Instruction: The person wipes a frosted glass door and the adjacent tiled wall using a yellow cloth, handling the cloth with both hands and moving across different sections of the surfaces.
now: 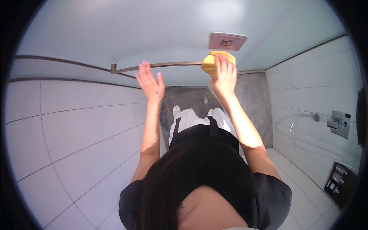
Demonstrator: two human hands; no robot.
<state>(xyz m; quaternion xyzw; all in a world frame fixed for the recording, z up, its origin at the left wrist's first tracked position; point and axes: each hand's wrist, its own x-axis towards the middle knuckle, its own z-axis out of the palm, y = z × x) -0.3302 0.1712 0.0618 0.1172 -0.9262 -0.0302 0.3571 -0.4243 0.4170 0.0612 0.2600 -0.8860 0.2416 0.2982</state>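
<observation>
My right hand (225,79) grips a yellow cloth (208,65), fingers spread over its top. The cloth covers the right end of a bronze-coloured metal bar handle (181,63) mounted on a pale glass panel (161,31). Farther left, my left hand (151,87) is raised with its fingers apart and holds nothing. Its fingertips overlap the bar in view; whether they touch it I cannot tell. Just above the cloth, a pink sign (227,42) bearing writing is fixed to the panel.
White tiled walls (86,129) rise on both sides. At right are a chrome shower valve (340,124), a curved shower hose (291,129) and a dark wall niche (342,184) with several bottles. Grey stone floor (254,100) lies around my feet.
</observation>
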